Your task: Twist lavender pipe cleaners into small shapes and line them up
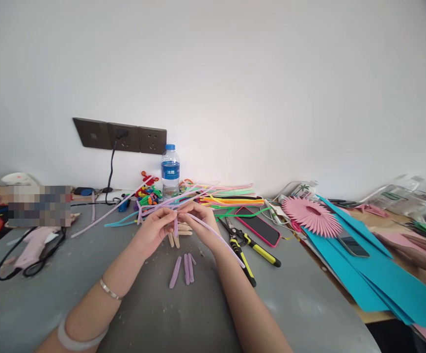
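Both left hand (156, 228) and right hand (203, 223), fingers (168, 216) pinched together on a lilac pipe cleaner (176, 228); lilac pieces (187, 269) nearby

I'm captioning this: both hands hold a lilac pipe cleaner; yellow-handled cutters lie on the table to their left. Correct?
Wrong side: the head view shows the cutters on the table to the right of the left hand and right hand, which do hold the lilac pipe cleaner.

I wear a thin silver bracelet (110, 289) around my left arm (130, 267), and a wider pale ring (75, 345) goes round it higher up.
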`<move>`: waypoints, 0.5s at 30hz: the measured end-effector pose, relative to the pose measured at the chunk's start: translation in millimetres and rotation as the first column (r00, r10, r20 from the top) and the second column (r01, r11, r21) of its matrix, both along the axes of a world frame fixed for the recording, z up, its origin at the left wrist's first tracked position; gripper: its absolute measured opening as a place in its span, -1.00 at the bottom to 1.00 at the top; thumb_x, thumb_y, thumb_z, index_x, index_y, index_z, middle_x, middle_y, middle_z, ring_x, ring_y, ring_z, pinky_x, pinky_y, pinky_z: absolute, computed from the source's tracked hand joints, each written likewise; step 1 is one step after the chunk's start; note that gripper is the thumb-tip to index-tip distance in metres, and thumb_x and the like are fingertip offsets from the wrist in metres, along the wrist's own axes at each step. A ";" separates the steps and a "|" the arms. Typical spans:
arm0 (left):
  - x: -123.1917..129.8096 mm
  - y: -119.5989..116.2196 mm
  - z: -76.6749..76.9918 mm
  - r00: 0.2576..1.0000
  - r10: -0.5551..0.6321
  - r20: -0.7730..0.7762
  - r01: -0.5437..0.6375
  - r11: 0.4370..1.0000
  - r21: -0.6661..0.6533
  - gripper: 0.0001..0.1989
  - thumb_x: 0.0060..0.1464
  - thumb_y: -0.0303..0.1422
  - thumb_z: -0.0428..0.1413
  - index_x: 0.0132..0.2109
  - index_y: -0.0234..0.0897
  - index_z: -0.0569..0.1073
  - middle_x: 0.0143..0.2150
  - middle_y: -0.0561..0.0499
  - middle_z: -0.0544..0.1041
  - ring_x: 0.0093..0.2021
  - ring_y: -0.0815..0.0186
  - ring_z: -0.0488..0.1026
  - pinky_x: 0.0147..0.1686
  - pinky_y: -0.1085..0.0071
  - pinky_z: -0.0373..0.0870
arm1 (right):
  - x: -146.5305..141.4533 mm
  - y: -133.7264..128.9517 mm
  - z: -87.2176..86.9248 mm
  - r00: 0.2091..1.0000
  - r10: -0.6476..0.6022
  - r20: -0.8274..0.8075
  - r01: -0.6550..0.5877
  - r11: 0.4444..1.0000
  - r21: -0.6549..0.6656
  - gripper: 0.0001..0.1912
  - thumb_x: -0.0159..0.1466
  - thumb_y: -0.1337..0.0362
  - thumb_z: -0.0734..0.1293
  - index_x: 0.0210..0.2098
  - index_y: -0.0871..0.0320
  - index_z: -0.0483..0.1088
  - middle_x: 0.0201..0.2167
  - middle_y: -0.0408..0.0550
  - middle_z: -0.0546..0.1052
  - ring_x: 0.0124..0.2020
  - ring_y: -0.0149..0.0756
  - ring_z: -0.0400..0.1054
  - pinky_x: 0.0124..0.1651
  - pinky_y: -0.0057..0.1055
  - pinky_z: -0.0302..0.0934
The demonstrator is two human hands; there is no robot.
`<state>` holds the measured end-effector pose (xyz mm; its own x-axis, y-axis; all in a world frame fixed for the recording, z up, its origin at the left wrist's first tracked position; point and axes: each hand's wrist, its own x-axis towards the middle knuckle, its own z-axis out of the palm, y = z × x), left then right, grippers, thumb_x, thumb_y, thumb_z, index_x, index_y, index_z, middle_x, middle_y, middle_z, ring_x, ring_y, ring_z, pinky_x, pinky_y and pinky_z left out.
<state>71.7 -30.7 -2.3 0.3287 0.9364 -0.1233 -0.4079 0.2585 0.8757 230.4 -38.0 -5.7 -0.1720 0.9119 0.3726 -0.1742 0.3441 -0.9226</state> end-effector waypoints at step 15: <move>9.4 -1.0 -7.1 0.936 0.308 0.173 -0.310 0.951 -0.018 -0.72 -0.30 -0.30 0.42 -0.43 -0.29 0.53 -0.44 0.13 0.53 -0.40 0.47 0.45 -0.35 0.59 0.43 | -24.0 -2.2 -17.4 0.992 -0.093 0.080 0.094 0.996 0.001 -0.73 0.18 0.09 0.39 -0.20 0.12 0.44 -0.50 -0.17 0.41 -0.59 -0.43 0.24 -0.52 -0.46 0.23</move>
<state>81.1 -31.7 -9.4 0.0386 0.9959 -0.0815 -0.6107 0.0881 0.7870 206.4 -40.3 -23.1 -0.1153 0.9263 0.3586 -0.0668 0.3530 -0.9332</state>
